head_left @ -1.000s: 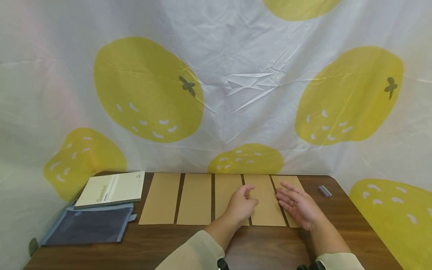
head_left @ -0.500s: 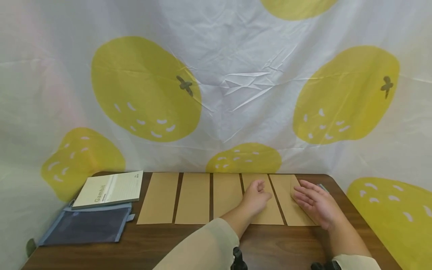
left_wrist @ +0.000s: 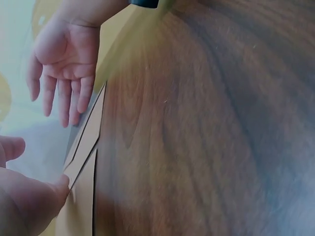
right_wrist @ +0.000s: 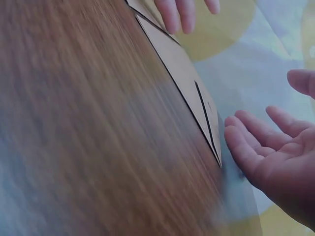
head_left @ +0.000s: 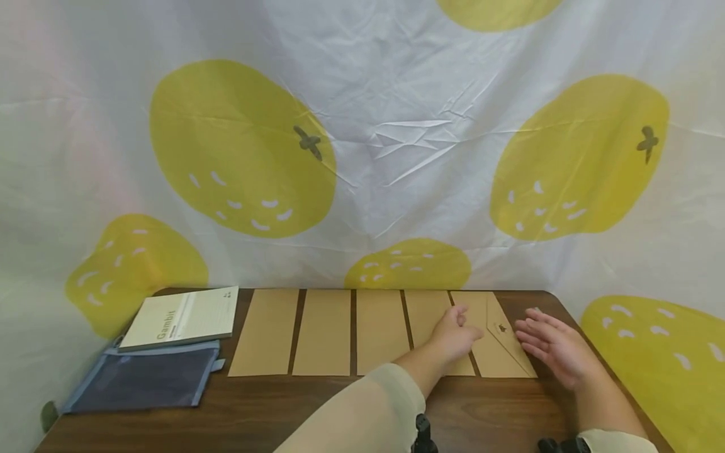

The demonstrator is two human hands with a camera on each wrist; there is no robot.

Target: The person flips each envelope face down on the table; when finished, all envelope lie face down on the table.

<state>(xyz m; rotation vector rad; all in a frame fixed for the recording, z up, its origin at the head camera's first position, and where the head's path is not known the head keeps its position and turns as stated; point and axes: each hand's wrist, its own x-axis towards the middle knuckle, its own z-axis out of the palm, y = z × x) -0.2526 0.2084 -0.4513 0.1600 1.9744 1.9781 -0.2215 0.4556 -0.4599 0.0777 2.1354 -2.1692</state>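
Several flat brown kraft envelopes lie side by side in a row on the table. The rightmost envelope (head_left: 493, 340) shows a triangular flap with a small dark emblem. Over the right end of the row is my left hand (head_left: 453, 336), fingers loosely bent and holding nothing; part of the neighbouring envelope (head_left: 425, 308) is hidden beneath it. My right hand (head_left: 555, 349) is just right of the flap edge, palm turned inward and fingers relaxed. In the right wrist view the right hand (right_wrist: 280, 152) appears apart from the envelope edge (right_wrist: 197, 88).
A notepad (head_left: 187, 318) marked "Gambit" lies at the back left, overlapping a blue-edged mesh zip pouch (head_left: 141, 377). The brown wooden table (head_left: 255, 415) meets a lemon-print curtain (head_left: 396, 207) behind. A small block is almost wholly hidden behind the right hand.
Both hands have moved rightward along the row, from over the right-hand envelopes to its right end. The rightmost envelope's flap and emblem are now uncovered. The small block has become hidden.
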